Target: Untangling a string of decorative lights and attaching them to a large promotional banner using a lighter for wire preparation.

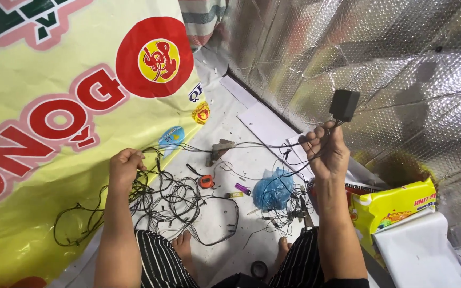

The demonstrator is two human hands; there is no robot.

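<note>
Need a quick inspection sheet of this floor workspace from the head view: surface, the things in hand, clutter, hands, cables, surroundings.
Surface: white sheet floor, partly covered by a yellow printed banner.
Job's things: black adapter box held up on its lead; tangled black wires.
Clutter: orange tape measure, purple lighter, blue plastic bag, yellow packet, black tape roll.
Hands: left hand closed on a wire bundle; right hand closed on the adapter's lead.
Cables: one wire spans between both hands; the rest lie looped on the floor.
Surroundings: silver bubble-foil wall; the person's bare feet by the wires.
</note>
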